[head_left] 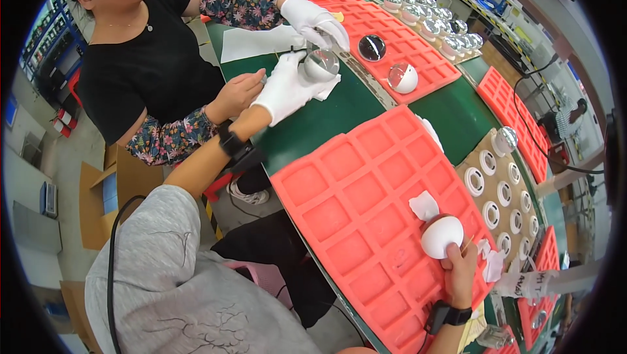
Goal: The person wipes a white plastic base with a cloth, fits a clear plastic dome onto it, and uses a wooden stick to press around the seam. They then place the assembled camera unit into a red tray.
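Observation:
My left hand, in a white glove, reaches out to the far left. Its fingers are wrapped round a clear glass globe with a silvery lower part. A co-worker's gloved hand is right above that globe, and their bare hand is beside my wrist. At the lower right, my bare right hand grips a white-domed globe over the near red tray. The globe's far side looks brownish. A white scrap of cloth or paper touches it.
Two globes, one dark and one half white, rest on the far red tray. Many shiny globes stand behind it. White rings sit on a brown board to the right. A post crosses the lower right.

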Demonstrator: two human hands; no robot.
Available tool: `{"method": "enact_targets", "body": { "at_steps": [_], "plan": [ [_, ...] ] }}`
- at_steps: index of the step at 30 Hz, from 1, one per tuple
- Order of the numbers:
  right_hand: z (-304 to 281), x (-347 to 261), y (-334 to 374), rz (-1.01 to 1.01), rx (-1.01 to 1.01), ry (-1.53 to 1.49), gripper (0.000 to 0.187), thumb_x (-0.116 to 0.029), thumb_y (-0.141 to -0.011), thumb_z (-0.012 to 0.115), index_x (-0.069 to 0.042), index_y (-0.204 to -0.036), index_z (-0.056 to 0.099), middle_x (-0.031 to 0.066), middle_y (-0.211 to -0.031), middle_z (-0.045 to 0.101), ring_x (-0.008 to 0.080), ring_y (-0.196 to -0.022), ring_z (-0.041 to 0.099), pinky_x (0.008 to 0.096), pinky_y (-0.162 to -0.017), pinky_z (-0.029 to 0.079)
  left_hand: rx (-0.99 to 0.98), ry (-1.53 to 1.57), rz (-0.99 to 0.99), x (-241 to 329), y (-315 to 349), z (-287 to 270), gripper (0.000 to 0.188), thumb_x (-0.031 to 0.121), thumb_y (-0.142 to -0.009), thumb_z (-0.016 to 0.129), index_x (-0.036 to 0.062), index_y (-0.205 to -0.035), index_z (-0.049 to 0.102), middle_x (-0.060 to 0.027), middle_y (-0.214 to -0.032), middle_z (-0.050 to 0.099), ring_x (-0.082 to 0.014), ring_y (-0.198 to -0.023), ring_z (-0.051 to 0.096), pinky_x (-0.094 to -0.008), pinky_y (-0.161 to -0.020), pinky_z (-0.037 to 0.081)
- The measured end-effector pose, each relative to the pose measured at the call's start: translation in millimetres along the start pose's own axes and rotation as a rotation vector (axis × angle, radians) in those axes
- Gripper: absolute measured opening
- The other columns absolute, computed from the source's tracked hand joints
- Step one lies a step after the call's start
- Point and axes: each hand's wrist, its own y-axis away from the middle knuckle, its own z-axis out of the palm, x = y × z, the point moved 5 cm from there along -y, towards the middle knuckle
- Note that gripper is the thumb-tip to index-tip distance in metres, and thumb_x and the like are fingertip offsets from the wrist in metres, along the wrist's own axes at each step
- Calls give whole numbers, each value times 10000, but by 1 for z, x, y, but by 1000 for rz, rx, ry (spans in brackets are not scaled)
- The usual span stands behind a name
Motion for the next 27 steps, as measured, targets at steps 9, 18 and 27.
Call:
{"method": "enact_targets", "body": {
  "at_steps": [9, 18, 27],
  "plan": [
    [0, -3, -5, -59, -84, -23, 596, -233, -811, 763, 71, -1294, 593, 61, -1005, 687, 140, -836, 658, 271, -739, 530, -747, 293, 376, 129, 75, 21, 429, 216, -880, 752, 80, -1258, 602, -123, -1170, 647, -298, -1055, 648, -378, -943, 527],
    [-10, -15, 11, 225, -7, 590, 785, -47, -782, 796, -1, -1490, 458, 196, -1342, 603, 259, -1287, 570, 376, -1035, 481, -1187, 497, 1095, 262, 115, 158, 827, 308, -538, 957, 84, -1269, 642, -177, -1172, 647, -366, -1132, 591, -453, -951, 497],
    [1, -31, 9, 33, 124, 836, 675, 4, -701, 865, 26, -1298, 552, 129, -1147, 669, 219, -1006, 669, 331, -869, 553, -1014, 751, 934, 232, 102, 157, 719, 256, -575, 922, 93, -1219, 647, -133, -1166, 652, -368, -1137, 580, -470, -930, 515]
  ]
}}
